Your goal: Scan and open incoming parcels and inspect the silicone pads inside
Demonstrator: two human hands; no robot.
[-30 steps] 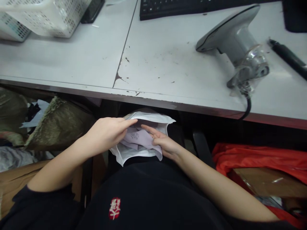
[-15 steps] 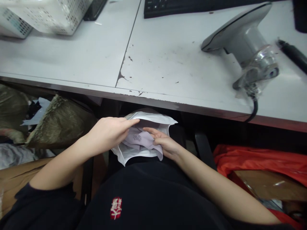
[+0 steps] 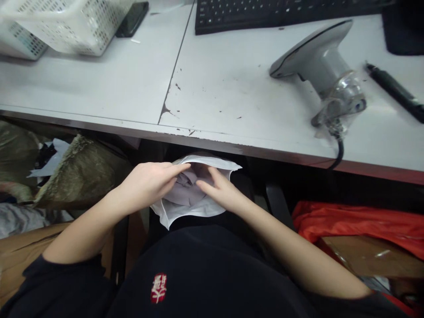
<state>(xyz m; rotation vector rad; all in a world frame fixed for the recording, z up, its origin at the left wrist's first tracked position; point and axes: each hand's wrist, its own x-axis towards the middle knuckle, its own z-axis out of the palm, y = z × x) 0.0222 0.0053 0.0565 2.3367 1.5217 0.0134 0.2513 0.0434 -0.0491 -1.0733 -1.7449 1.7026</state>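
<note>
White bag (image 3: 207, 206) gapes, lilac folds (image 3: 180, 193) inside, left hand (image 3: 150, 182) pinching rim (image 3: 202, 160), right hand (image 3: 225, 191) spread.

Here's the grey scanner (image 3: 323, 62), keyboard (image 3: 265, 12) beyond it, pen (image 3: 394, 90) to its right, perhaps a phone (image 3: 133, 20) well left.

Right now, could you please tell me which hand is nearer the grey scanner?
Right: the right hand is below and left of the grey scanner; the left hand is farther left.
</note>
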